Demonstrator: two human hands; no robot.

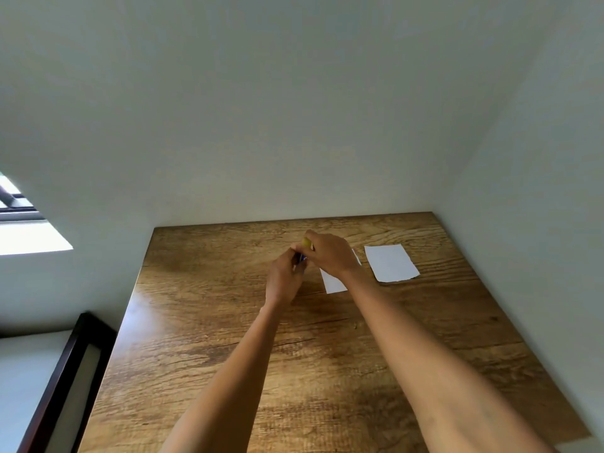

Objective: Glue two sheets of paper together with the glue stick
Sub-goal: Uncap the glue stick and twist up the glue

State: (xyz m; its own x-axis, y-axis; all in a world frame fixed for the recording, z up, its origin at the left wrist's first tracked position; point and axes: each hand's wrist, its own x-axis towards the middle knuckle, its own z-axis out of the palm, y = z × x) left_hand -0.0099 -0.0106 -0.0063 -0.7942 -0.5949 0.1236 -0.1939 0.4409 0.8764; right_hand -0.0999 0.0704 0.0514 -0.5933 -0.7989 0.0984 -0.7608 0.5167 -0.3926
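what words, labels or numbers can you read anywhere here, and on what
None can be read.
Glue stick: mostly hidden by the left hand and right hand; any label is blurred.
Right paper sheet: blank.
Left paper sheet: visible part blank.

Wooden table (202,338) in a pale-walled corner (294,109), bright window (23,230) at left.

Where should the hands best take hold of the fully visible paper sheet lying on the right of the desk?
At the sheet's near edge, coming from the person's side. It lies flat on the wooden desk, so there is nothing to wrap around; that ragged near edge is unobstructed, whereas the right hand, busy on the glue stick with the left hand, crowds its left side.
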